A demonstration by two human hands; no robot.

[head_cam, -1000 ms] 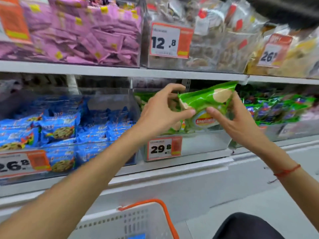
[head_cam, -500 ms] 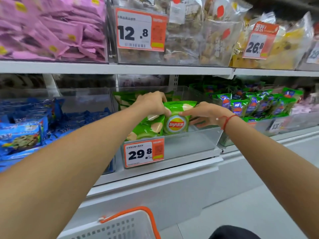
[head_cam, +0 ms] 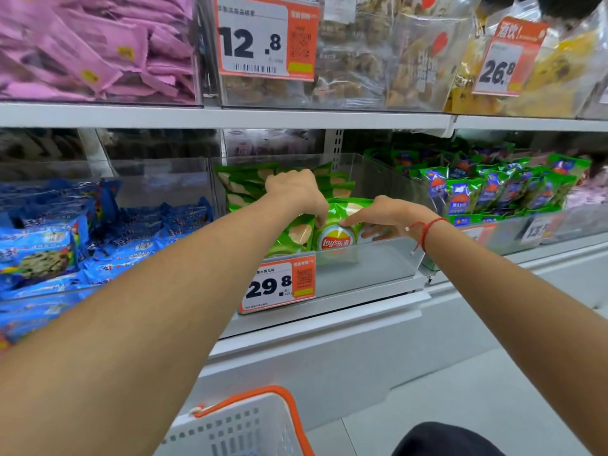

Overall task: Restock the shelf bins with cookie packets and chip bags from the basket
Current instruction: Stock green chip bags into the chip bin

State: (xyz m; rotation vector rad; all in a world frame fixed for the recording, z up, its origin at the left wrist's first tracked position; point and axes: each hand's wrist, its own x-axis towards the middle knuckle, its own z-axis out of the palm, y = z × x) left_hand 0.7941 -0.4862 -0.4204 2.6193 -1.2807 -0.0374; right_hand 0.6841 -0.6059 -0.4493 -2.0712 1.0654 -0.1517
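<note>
**Chip bag going into the clear bin**

Shelving fills the view: the upper shelf (head_cam: pixel 230 118) carries pink packets (head_cam: pixel 98 47) and clear-wrapped snacks behind a "12.8" price tag (head_cam: pixel 266 37). Below it sit the bins. On the left, one holds blue cookie packets (head_cam: pixel 49 255); in the middle stands the clear bin (head_cam: pixel 371 271) marked "29.8", and it is only partly filled, with bare floor showing on its right side. Further right, another bin holds small green and blue bags (head_cam: pixel 493 189).

At the bottom edge, the white basket (head_cam: pixel 243 426) with its orange handle shows only its rim, so what remains inside cannot be told.

Both arms reach into the middle bin. The left hand (head_cam: pixel 296 192) curls its fingers down over the top edge of the green chip bag (head_cam: pixel 335 235), pinching it near the seam. The right hand (head_cam: pixel 385 215) lies flatter, fingers extended and pressing against the bag's right side and upper face, steadying rather than gripping. The bag stands upright at the front of the bin, just beside other green bags (head_cam: pixel 250 185) stacked behind and to its left.

Such a bag looks light, puffed with air and slick-skinned, and its contents are probably brittle. Holding it by the crimped top seam or lightly by the edges seems safest; squeezing the middle would likely crush the chips.
</note>
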